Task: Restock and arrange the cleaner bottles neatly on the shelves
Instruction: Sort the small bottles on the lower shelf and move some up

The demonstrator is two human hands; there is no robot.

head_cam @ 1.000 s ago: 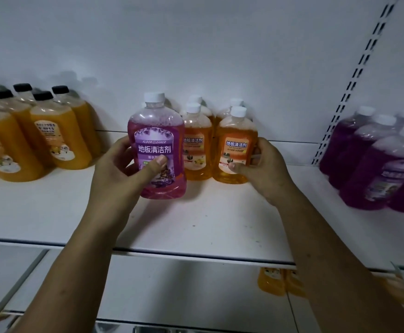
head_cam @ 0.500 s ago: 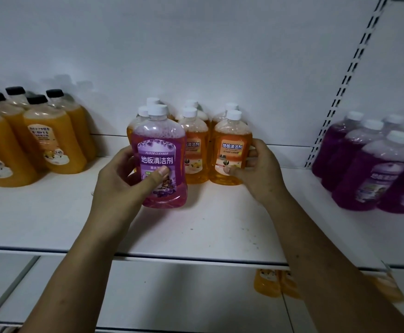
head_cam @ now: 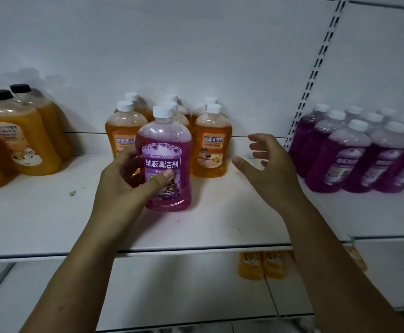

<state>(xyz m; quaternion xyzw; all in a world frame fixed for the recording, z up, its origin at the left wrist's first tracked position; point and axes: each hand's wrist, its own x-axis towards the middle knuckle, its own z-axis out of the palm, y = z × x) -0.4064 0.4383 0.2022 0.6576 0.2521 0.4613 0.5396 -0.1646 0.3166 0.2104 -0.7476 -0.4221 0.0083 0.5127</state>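
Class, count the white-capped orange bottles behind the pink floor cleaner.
6 orange bottles, two deep: left front, left back, middle front, middle back partly behind the pink floor cleaner bottle, right front, right back. More may be hidden.

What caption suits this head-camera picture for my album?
Left hand grips a purple cleaner bottle in front of orange bottles; right hand hovers open.

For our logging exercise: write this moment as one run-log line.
left hand: grips purple bottle | right hand: open, holds nothing | purple bottle: upright, in front of orange bottles
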